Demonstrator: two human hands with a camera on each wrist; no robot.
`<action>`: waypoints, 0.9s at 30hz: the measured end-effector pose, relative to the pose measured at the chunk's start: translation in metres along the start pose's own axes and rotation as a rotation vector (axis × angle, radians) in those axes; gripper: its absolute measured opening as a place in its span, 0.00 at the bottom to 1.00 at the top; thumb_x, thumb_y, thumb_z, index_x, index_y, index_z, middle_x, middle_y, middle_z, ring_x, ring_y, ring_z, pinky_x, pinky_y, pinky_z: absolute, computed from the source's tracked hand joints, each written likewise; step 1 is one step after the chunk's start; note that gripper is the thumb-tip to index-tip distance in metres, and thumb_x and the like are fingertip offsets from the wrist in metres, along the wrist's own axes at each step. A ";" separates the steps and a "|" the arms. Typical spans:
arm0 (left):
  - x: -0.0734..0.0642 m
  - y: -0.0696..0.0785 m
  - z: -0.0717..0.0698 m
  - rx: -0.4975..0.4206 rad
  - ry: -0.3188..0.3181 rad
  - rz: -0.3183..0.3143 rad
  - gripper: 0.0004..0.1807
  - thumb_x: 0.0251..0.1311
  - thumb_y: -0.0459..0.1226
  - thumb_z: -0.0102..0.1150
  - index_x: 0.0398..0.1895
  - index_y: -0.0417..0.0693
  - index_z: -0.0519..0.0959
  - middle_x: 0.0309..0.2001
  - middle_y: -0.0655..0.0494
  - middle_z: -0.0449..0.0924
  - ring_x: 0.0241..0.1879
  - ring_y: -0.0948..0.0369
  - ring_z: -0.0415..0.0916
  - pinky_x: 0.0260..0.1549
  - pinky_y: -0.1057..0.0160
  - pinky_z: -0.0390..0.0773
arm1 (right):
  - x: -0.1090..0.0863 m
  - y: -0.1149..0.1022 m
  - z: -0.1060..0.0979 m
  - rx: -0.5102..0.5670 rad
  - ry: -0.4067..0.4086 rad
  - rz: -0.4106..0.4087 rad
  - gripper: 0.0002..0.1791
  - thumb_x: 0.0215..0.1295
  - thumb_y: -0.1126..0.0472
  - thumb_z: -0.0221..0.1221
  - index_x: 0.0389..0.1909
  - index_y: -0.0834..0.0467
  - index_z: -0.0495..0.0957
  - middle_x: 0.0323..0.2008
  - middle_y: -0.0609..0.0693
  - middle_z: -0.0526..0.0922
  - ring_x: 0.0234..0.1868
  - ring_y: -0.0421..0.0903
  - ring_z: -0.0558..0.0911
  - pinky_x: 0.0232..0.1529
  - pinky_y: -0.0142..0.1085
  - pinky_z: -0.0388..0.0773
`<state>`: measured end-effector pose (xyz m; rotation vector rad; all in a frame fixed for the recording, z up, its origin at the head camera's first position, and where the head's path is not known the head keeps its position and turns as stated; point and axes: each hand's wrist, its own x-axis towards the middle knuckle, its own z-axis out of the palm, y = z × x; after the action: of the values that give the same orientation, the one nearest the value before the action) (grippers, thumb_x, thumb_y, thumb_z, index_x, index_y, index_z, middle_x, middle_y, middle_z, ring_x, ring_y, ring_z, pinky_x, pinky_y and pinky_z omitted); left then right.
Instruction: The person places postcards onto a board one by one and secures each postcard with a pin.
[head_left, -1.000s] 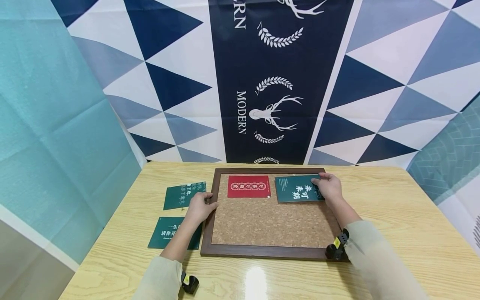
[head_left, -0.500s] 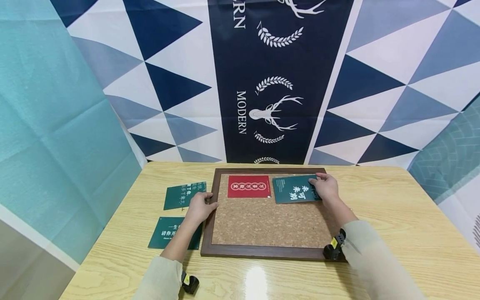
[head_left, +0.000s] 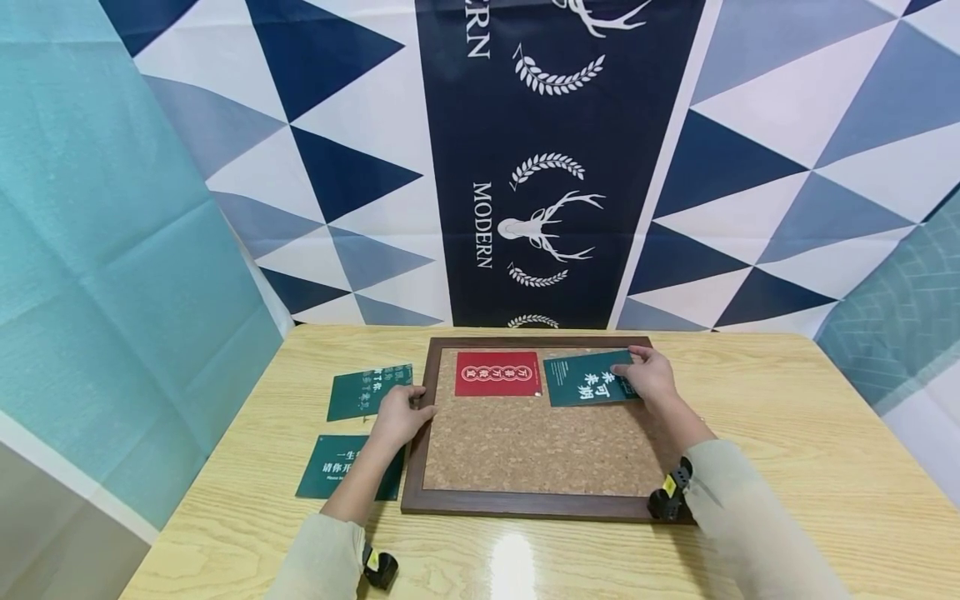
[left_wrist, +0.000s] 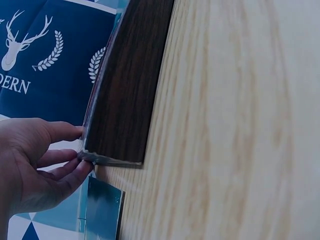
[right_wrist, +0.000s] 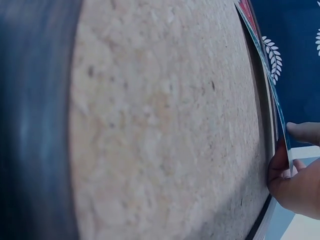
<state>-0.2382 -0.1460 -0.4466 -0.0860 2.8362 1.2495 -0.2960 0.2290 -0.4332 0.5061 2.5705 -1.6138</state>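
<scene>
A framed corkboard (head_left: 540, 450) with a dark brown wooden rim lies on the table. My left hand (head_left: 401, 417) grips its left edge; in the left wrist view, thumb and fingers (left_wrist: 67, 172) meet the dark frame (left_wrist: 125, 95) at its side. Over the board's upper right, my right hand (head_left: 648, 379) pinches the right end of a dark green card (head_left: 577, 379) with white characters. The right wrist view shows this card (right_wrist: 277, 102) edge-on between thumb and fingers, its held end raised off the cork. A red card (head_left: 498, 374) lies flat at the board's upper left.
Two more green cards lie on the table left of the board: an upper one (head_left: 352, 394) and a lower one (head_left: 322, 475), both partly behind the left hand and arm. A patterned blue and white cloth (head_left: 525, 167) hangs behind the wooden table (head_left: 787, 433).
My right hand has slid the green card a little to the left, toward the red card. My left hand stays at the board's left edge.
</scene>
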 end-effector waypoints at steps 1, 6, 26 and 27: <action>0.000 0.000 0.000 -0.001 0.000 0.000 0.24 0.57 0.37 0.62 0.56 0.35 0.74 0.52 0.41 0.76 0.41 0.54 0.73 0.37 0.58 0.78 | 0.000 0.000 0.000 -0.008 0.003 -0.001 0.34 0.64 0.65 0.53 0.69 0.65 0.54 0.65 0.68 0.60 0.63 0.57 0.65 0.60 0.47 0.69; 0.000 -0.002 0.001 -0.002 0.002 0.005 0.24 0.57 0.37 0.62 0.56 0.34 0.74 0.51 0.41 0.75 0.43 0.54 0.74 0.38 0.58 0.79 | -0.002 0.002 0.003 -0.074 0.036 -0.032 0.34 0.62 0.63 0.56 0.68 0.66 0.56 0.61 0.70 0.64 0.57 0.58 0.71 0.52 0.44 0.75; 0.001 -0.002 0.001 -0.006 0.005 0.010 0.24 0.57 0.36 0.62 0.56 0.35 0.74 0.50 0.42 0.76 0.40 0.56 0.72 0.35 0.60 0.77 | -0.003 0.001 0.006 -0.399 0.057 -0.166 0.33 0.64 0.59 0.56 0.64 0.74 0.59 0.58 0.73 0.68 0.59 0.65 0.68 0.55 0.54 0.70; 0.001 -0.003 0.001 -0.005 0.004 0.009 0.24 0.57 0.36 0.62 0.56 0.35 0.74 0.49 0.42 0.77 0.40 0.56 0.73 0.35 0.60 0.77 | -0.003 0.000 0.006 -0.412 0.058 -0.174 0.33 0.63 0.59 0.56 0.63 0.74 0.60 0.57 0.73 0.68 0.59 0.65 0.68 0.55 0.54 0.70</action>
<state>-0.2390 -0.1468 -0.4493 -0.0762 2.8403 1.2594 -0.2938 0.2236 -0.4354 0.3045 2.9481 -1.0663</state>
